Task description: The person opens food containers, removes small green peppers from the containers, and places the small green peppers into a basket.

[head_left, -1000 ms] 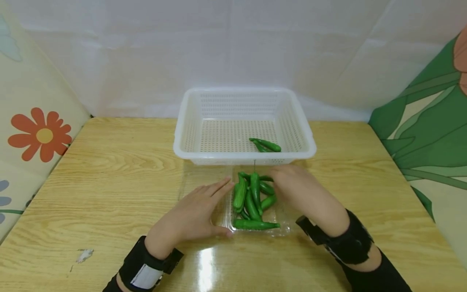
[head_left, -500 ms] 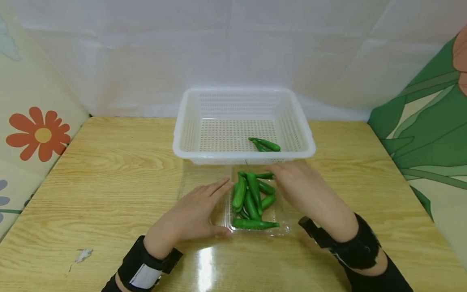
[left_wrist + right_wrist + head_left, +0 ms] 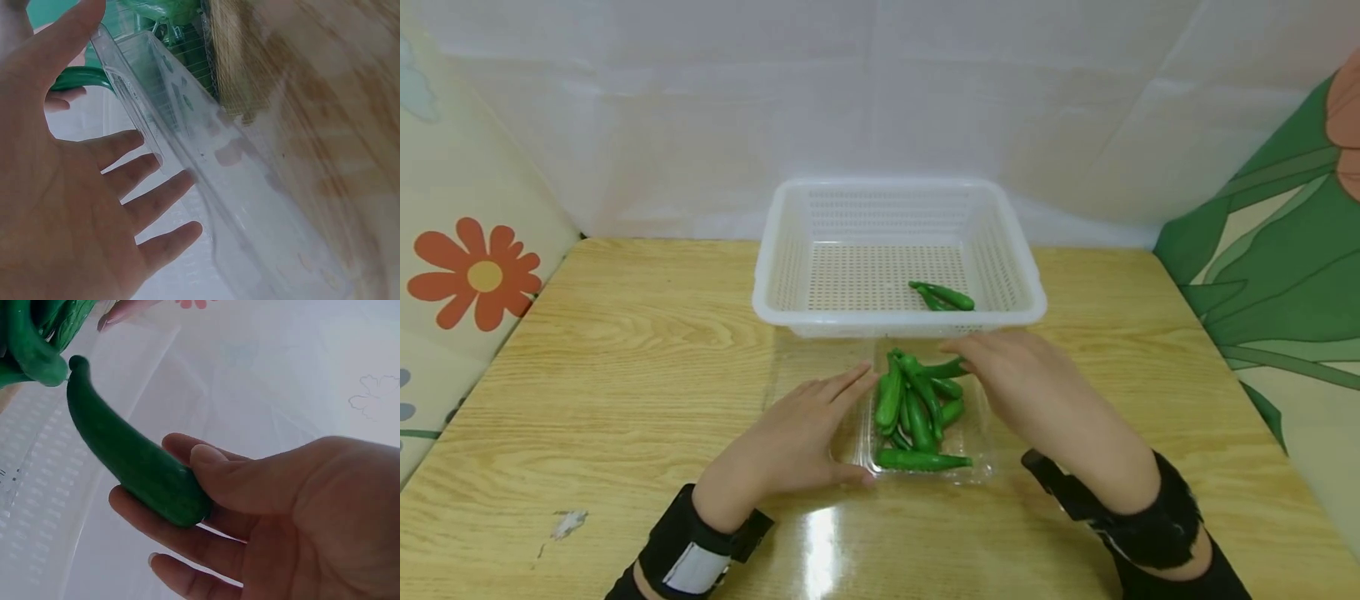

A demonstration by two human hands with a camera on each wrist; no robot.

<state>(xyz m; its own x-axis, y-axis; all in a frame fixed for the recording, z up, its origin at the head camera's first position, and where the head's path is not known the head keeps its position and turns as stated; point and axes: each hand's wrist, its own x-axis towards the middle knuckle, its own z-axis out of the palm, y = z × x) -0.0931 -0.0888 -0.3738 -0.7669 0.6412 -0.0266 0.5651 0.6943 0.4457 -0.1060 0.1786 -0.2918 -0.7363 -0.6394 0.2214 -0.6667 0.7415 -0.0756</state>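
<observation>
A clear plastic clamshell box (image 3: 983,467) lies open on the table, with a heap of green chili peppers (image 3: 916,417) in its right half. My right hand (image 3: 1037,383) pinches one green chili pepper (image 3: 134,453) by its thick end, between thumb and fingers. Its narrow end points left over the heap, close to another pepper. My left hand (image 3: 790,442) rests at the box's left side, fingers fairly straight and spread. In the left wrist view those fingertips (image 3: 181,181) touch the clear plastic edge, and the thumb lies by its other end.
Right behind the box stands a white perforated basket (image 3: 898,318) with green peppers (image 3: 947,297) near its front wall. The box's flat lid half (image 3: 820,358) lies under and beyond my left hand. A white cloth (image 3: 700,125) hangs behind the table.
My right hand has shifted slightly right, and its pepper now shows more fully, its outer end tilted lower. An upper pepper on the heap has shifted left. My left hand stays put.
</observation>
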